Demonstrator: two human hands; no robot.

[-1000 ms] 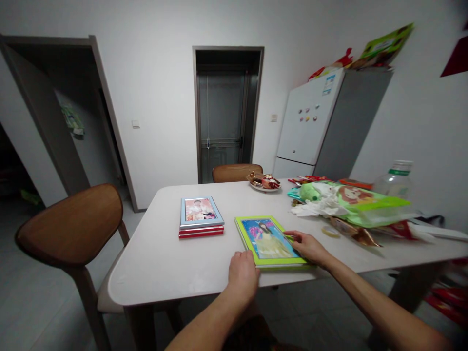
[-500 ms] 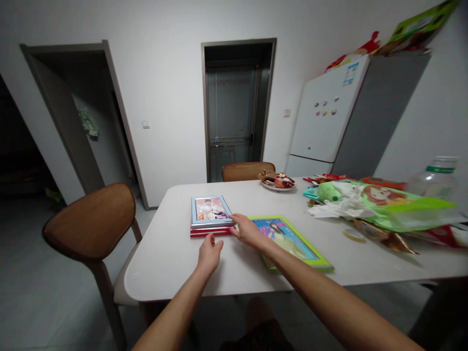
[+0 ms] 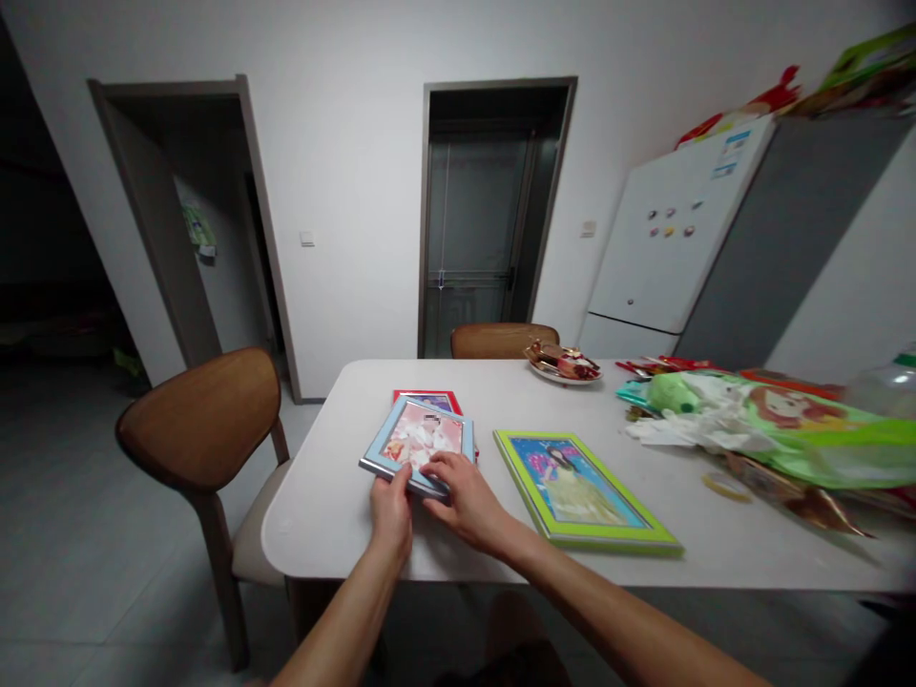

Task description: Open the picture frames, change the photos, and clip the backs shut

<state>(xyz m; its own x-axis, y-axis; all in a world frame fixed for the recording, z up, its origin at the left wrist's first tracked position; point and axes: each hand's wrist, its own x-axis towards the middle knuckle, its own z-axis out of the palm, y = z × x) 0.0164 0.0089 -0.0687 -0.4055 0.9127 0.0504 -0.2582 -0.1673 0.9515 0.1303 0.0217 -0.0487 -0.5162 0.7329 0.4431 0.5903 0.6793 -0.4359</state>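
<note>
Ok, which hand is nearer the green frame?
Right. The right hand is just left of the green frame; the left hand is farther left, both hands on the blue frame.

Light-blue picture frame [image 3: 424, 441] in the hands [image 3: 431, 509], tilted, pink photo facing up

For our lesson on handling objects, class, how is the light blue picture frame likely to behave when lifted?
The light blue picture frame would probably stay stiff: its borders look straight with the left hand and right hand at its near side. Its flat, four-cornered shape makes rolling unlikely. The shiny silver edge might be slippery.
</note>
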